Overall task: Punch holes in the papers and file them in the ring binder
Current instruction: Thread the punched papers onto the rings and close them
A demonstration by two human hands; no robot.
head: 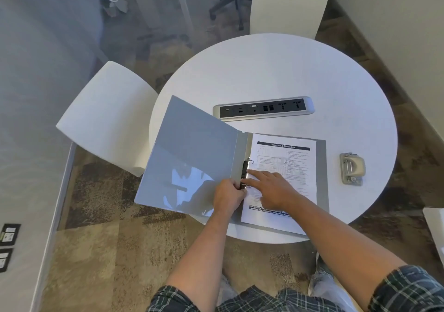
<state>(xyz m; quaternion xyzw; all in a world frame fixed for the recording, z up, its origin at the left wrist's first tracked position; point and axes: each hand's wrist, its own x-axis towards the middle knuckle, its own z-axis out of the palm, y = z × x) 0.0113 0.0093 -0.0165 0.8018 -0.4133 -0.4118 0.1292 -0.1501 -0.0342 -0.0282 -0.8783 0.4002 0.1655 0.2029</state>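
A grey ring binder (192,153) lies open on the round white table (288,76), its left cover hanging past the table's edge. A printed paper (295,165) lies on the binder's right half, against the metal ring mechanism (245,169). My left hand (228,196) curls its fingers round the lower end of the ring mechanism. My right hand (271,186) lies on the paper with two fingers stretched out, their tips touching the rings. A beige hole punch (352,168) sits on the table to the right of the binder, apart from both hands.
A silver power and socket strip (264,108) is set into the table behind the binder. White chairs stand at the left (105,114) and at the far side (288,6). Patterned carpet lies below, and a white surface's corner (434,225) shows at the right edge.
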